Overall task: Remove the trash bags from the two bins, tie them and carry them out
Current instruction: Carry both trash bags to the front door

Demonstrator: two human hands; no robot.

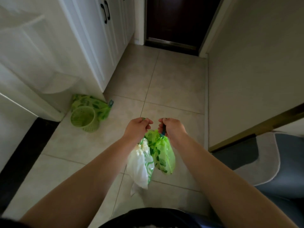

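Left hand [138, 129] and right hand [171, 128] both clenched on drawstrings, two trash bags hanging between them above the floor: white bag [139, 168], green bag [162, 153]. Thin, limp film, likely light; hold at gathered necks. Green bin [84, 118] sits at the floor's left edge.

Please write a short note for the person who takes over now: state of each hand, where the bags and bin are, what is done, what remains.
Left hand: shut on the white bag.
Right hand: shut on the green bag.
Both bags hang above the tiled floor.
Green bin: on the floor by the white cabinet, no bag inside; another green bag lies behind it.
Done: two bags out.
Left: finish tying, carry out through the dark door.
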